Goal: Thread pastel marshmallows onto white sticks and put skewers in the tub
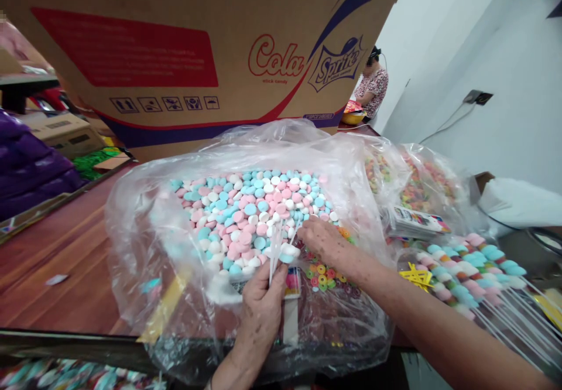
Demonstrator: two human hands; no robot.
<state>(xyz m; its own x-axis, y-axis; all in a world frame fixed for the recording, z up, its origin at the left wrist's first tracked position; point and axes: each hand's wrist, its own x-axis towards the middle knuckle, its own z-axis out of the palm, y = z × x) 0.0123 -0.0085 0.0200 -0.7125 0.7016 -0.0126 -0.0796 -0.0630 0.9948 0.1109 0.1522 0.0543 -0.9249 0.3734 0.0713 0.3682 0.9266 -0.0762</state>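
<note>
My left hand (262, 302) is closed around several thin white sticks (275, 246) that point upward. White and blue candies (287, 253) sit just above its thumb; whether they are on a stick I cannot tell. Further right, my right hand (325, 242) has its fingers pinched together at the edge of the candies. A slanted white stick shows beside its fingertips, but what they grip is hidden. Behind both hands spreads a pile of pink, white and blue round candies (246, 211) on a clear plastic bag (144, 220). Colourful ring-shaped gummies (322, 276) lie below my right hand.
A large cardboard box (175, 44) stands behind the bag. At right lie finished-looking candy skewers (476, 267), yellow ties (415, 277), a stack of printed cards (415, 221) and bagged gummies (417, 173). Another person (373, 88) sits beyond the box.
</note>
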